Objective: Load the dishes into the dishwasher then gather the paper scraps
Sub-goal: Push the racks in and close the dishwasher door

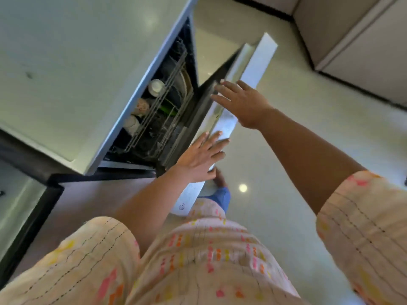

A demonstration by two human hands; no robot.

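The dishwasher door [253, 69] stands partly raised, tilted toward the cabinet. My left hand [201, 156] lies flat with straight fingers against the door's top edge near its lower end. My right hand [241, 102] is spread open over the same edge farther along. Through the gap the wire racks [164, 100] show white cups [156, 86], a patterned cup [142, 106], plates [186, 84] and something green [167, 110]. No paper scraps are in view.
A pale countertop [77, 62] runs over the dishwasher at the left. Dark-framed cabinet fronts [30, 205] sit at the lower left. Glossy floor tiles [286, 150] stretch to the right, with beige cabinets [363, 45] at the top right. My foot [219, 178] stands under the door.
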